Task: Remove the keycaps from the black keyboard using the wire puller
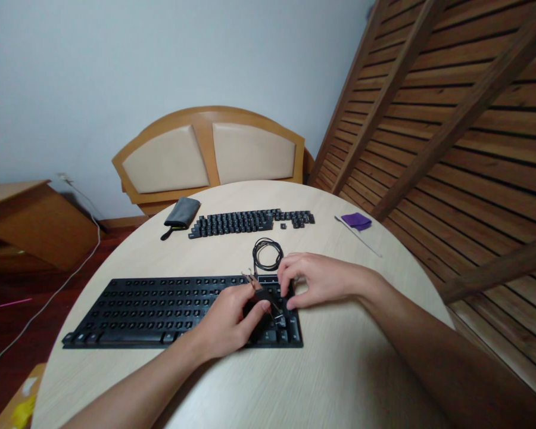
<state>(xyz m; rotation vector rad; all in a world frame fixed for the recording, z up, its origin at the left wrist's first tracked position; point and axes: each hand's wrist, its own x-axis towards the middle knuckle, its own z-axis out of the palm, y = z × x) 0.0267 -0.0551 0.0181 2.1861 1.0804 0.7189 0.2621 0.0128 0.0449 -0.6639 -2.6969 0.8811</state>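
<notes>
A black keyboard [134, 339] lies on the table, most of its main section stripped of keycaps, with bare switches showing. My left hand [232, 316] is closed around a keycap puller [264, 294] with a dark handle and metal prongs at both ends. The puller's lower wire end is at a key on the number pad [280, 320]. At the pad's upper right, my right hand [310, 279] has its fingers bent and its thumb and fingertips against the keyboard's edge. Part of the number pad is hidden behind both hands.
Removed keycaps [236, 222] stand in rows behind the keyboard, with a single loose keycap [283, 226] nearby. A coiled cable [268, 255], grey pouch [183, 213], purple cloth [356, 221] and thin rod [360, 237] also lie on the round table [361, 363].
</notes>
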